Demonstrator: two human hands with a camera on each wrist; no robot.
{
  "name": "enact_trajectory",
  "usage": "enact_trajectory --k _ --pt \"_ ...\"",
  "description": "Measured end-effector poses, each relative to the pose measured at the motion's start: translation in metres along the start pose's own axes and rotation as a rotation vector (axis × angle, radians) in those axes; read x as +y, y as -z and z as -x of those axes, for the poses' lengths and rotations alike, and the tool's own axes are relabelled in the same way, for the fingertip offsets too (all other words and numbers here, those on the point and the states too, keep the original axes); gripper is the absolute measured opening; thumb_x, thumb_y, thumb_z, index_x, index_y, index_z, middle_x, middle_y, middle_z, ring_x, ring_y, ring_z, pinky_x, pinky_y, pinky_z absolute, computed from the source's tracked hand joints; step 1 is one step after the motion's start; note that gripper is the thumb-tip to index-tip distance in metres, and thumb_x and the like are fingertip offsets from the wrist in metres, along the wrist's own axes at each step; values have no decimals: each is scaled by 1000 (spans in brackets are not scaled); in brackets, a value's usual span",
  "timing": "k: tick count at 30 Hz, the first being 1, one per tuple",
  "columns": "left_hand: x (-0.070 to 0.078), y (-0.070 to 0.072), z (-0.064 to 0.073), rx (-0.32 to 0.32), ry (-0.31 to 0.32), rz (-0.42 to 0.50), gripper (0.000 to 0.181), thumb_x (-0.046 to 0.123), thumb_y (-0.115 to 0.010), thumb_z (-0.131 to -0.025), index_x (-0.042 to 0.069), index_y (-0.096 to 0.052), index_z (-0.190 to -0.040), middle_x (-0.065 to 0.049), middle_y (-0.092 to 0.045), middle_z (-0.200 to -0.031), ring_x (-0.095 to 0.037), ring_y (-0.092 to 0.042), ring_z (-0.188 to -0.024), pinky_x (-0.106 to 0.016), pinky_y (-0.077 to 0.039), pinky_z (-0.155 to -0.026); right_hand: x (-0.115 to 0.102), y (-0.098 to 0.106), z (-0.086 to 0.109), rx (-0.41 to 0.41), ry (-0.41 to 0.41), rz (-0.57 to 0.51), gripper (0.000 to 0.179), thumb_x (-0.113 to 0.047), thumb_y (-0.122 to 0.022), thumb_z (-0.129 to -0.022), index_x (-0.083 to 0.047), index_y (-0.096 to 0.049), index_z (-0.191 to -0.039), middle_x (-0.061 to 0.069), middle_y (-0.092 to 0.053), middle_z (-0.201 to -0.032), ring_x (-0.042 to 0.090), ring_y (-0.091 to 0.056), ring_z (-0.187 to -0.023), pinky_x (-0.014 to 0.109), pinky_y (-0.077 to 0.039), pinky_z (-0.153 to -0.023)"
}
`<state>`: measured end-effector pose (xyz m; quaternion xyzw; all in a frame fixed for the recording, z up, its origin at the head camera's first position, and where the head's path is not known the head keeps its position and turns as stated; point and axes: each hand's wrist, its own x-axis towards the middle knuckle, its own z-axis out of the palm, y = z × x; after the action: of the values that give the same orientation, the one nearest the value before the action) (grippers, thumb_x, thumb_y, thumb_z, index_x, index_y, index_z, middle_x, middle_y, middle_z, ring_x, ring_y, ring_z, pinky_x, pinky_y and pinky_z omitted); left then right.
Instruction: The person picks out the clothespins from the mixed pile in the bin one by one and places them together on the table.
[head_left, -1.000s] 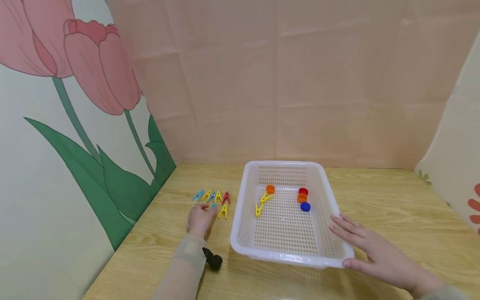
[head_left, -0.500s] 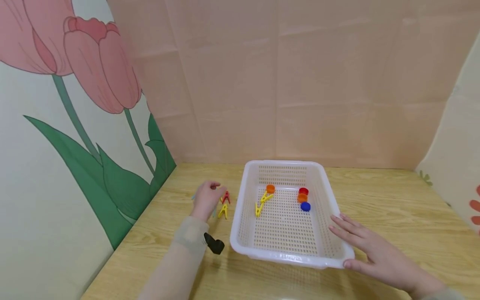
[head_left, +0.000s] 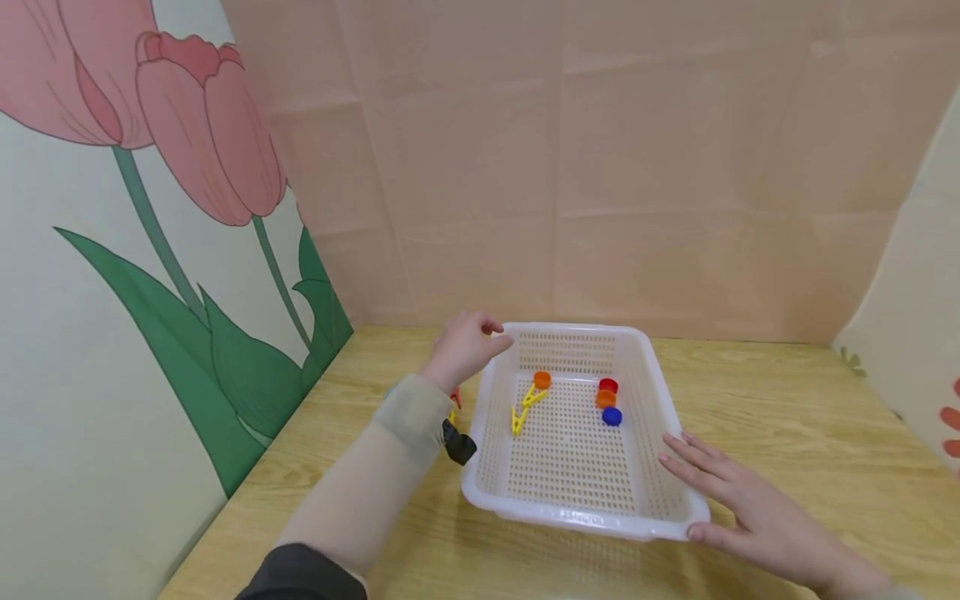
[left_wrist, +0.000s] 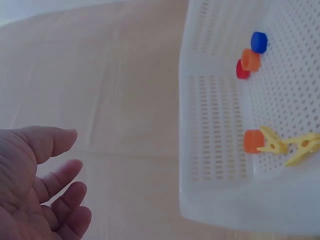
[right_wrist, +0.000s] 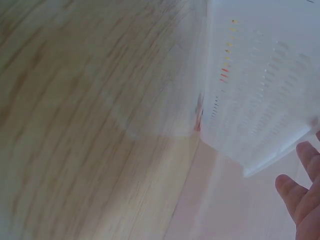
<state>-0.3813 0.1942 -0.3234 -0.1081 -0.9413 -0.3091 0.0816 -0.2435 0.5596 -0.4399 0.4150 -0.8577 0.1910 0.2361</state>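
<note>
My left hand [head_left: 467,346] hovers over the far left corner of a white plastic basket [head_left: 585,522]. In the left wrist view the fingers of this hand [left_wrist: 37,187] are loosely bent, with a gap to the thumb and nothing visible between them. The right hand [head_left: 757,508] rests with fairly straight fingers against the basket's right rim, its thumb at the near right corner. Inside lie two yellow clothespins [head_left: 534,395], a blue cap [head_left: 612,416], a red cap [head_left: 608,385] and two orange caps [head_left: 542,380].
Left of the basket, a red clothespin [head_left: 456,398] and a bit of yellow show past the left forearm, which covers that part of the wooden table [head_left: 757,392]. A pinkish sheet [head_left: 675,208] hangs behind. A flower-painted wall [head_left: 97,350] stands at the left.
My left hand has risen from the clothespins on the table and moved right and away, to the basket's far left corner. The right hand and the basket have stayed put.
</note>
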Motion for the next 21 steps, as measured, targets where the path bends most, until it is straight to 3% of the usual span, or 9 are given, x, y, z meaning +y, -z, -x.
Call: enact_trajectory --k 6,11,16,21 --pt "24 -8 -12 -48 -11 -5 30 44 -63 -89 21 -65 -107 5 -58 -105 -17 -49 -102 -44 -30 -94 -2 0 0 -9 -20 2 81 -38 -83 -71 -9 -51 -140 16 -43 -146 17 -22 -144 10 -10 -107" --pt "38 -23 -20 -90 33 71 26 42 -66 -89 21 -65 -104 8 -58 -96 -16 -50 -93 -38 -38 -85 -3 1 1 -16 -36 5 82 -36 -84 -70 -9 -51 -140 15 -43 -146 18 -24 -143 9 -10 -106" --pt "40 -41 -27 -112 32 98 19 38 -66 -89 21 -64 -96 9 -60 -90 -16 -52 -89 -38 -37 -84 -2 0 1 1 -9 2 80 -37 -83 -71 -7 -51 -139 17 -44 -145 22 -26 -142 11 -11 -108" --pt "34 -57 -31 -121 77 105 16 36 -66 -89 20 -63 -87 8 -60 -86 -17 -53 -84 -40 -39 -82 -2 0 0 2 -8 10 80 -39 -82 -72 -7 -52 -139 17 -44 -145 22 -26 -142 11 -11 -108"
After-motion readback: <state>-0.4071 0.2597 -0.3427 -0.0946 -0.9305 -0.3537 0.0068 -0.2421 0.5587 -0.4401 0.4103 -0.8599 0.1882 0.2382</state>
